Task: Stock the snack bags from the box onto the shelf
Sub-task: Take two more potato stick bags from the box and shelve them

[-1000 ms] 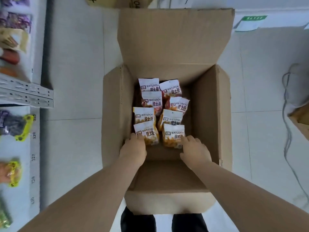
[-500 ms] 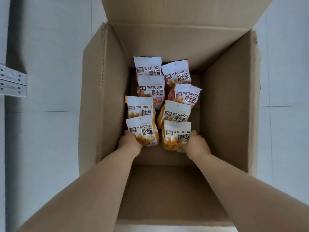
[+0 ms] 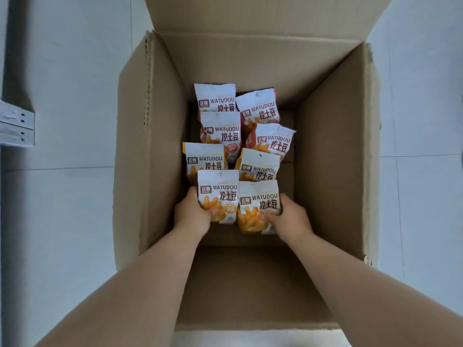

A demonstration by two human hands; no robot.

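An open cardboard box (image 3: 155, 151) stands on the floor with several white-and-orange WATUDOU snack bags in two rows at its bottom. My left hand (image 3: 191, 215) grips the nearest left snack bag (image 3: 218, 194), thumb across its front. My right hand (image 3: 290, 217) grips the nearest right snack bag (image 3: 258, 206) from its right side. Both bags are tipped upright in front of the rest. Behind them lie more bags, such as one yellow-edged bag (image 3: 204, 159) and a red-edged bag (image 3: 273, 140).
The box's far flap (image 3: 263, 13) stands open and upright. A white shelf bracket edge (image 3: 16, 127) shows at the left. Pale floor tiles (image 3: 62, 209) surround the box. A bare strip of box bottom lies on the right of the bags.
The view has closed in on the box and the shelf goods have left the frame. Both hands went from touching the nearest bags to gripping them and raising them upright.
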